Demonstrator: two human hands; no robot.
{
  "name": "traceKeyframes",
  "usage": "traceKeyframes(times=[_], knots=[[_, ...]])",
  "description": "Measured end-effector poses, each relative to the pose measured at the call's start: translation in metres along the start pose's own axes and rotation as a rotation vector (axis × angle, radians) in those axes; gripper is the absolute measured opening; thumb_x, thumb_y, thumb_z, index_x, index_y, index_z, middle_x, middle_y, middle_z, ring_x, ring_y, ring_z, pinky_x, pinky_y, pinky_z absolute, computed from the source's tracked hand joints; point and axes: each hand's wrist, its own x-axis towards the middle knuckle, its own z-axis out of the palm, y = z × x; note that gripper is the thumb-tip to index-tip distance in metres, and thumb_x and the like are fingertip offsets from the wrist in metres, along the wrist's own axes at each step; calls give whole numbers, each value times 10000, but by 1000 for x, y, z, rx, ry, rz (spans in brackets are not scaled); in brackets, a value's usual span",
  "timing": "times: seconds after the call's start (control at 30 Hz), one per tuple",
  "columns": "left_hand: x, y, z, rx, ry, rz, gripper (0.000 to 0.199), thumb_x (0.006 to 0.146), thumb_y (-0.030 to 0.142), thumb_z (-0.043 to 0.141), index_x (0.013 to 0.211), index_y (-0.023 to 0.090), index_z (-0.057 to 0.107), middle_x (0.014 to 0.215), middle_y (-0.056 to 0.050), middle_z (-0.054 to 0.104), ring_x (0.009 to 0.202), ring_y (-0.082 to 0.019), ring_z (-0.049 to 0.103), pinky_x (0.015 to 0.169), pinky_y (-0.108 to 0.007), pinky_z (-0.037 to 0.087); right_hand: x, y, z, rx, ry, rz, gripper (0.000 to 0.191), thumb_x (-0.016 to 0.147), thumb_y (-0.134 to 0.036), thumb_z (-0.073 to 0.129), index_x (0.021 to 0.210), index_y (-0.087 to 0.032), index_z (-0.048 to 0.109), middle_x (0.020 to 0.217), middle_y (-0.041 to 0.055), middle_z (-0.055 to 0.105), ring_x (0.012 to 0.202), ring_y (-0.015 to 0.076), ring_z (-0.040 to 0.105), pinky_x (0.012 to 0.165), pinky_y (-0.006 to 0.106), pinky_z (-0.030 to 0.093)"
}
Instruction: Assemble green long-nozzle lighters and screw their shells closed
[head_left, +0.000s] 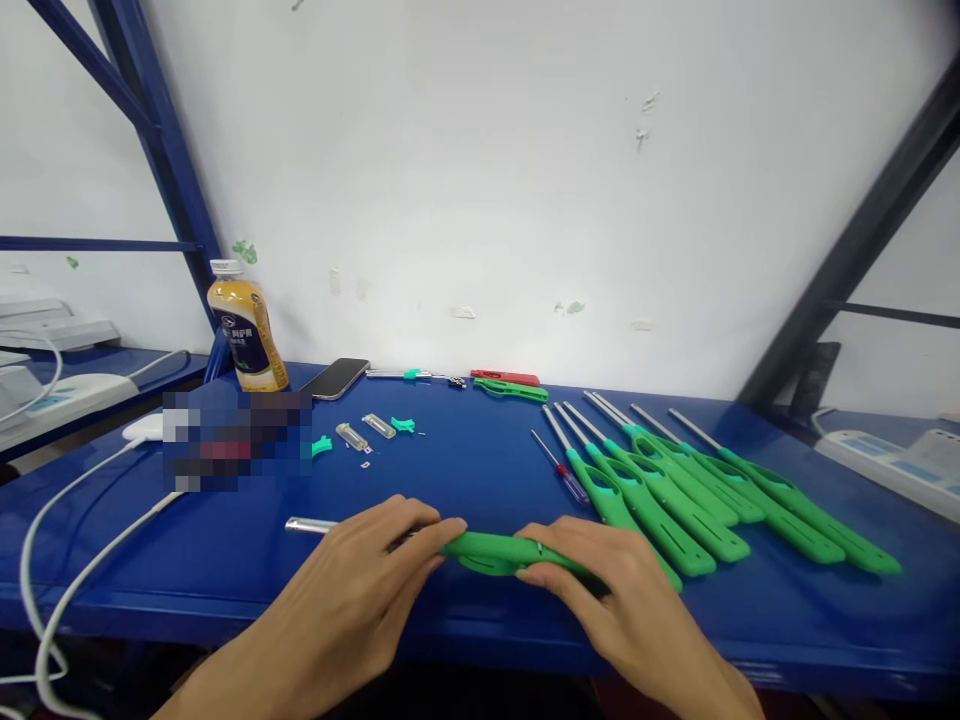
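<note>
Both my hands grip one green long-nosed gas lighter (491, 548), held level over the near edge of the blue table. My left hand (367, 570) is closed around its front part, and the silver metal tube (309, 525) sticks out to the left past my fingers. My right hand (600, 565) pinches the handle's rear end between thumb and fingers. Fingers hide much of the lighter's middle and back. Just beyond my right hand lies a row of several similar green lighters (690, 540), tubes pointing away. A small screwdriver (562, 470) rests at the row's left side.
Clear fuel tanks (351, 437) and teal triggers (403, 425) lie mid-table. Behind them are a phone (337, 378), a loose metal tube (394, 374), and red (504, 377) and green handle shells (511, 390). A drink bottle (247, 330) and white cables (97, 570) are at left.
</note>
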Motion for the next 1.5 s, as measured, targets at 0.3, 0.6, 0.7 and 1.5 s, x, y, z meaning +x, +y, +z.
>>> traceKeyframes(times=[0.3, 0.6, 0.7, 1.5], knots=[[2, -14, 3, 0, -162, -19, 482, 1045, 21, 459, 1416, 297, 594, 1078, -38, 682, 940, -206, 634, 874, -328, 555, 1, 2, 4, -33, 0, 36, 235, 1089, -372, 572, 1197, -301, 768, 1055, 29, 794, 965, 230, 744, 863, 343, 572], [-2, -25, -13, -74, -316, -133, 468, 1126, 160, 405, 1544, 348, 499, 1304, -50, 616, 1167, -193, 627, 1028, -315, 537, 1, 4, 10, -137, -6, -28, 207, 1111, -266, 541, 1232, -292, 707, 1177, 21, 744, 1103, 233, 682, 1014, 423, 510], [-1, -29, -22, -51, -313, -205, 425, 1143, 266, 419, 1548, 360, 506, 1347, -42, 614, 1217, -197, 626, 1056, -319, 532, 0, 8, 8, -200, 194, -97, 223, 1117, -233, 505, 1191, -266, 712, 1162, 41, 755, 1079, 245, 682, 1004, 452, 482], [95, -132, 1, 486, -446, -111, 263, 1037, 325, 694, 1245, 165, 676, 1254, -90, 693, 1065, -242, 707, 890, -437, 625, 32, 58, -11, -682, 91, -7, 187, 984, -104, 665, 1047, -222, 795, 971, 84, 808, 1086, 341, 712, 1067, 628, 464]])
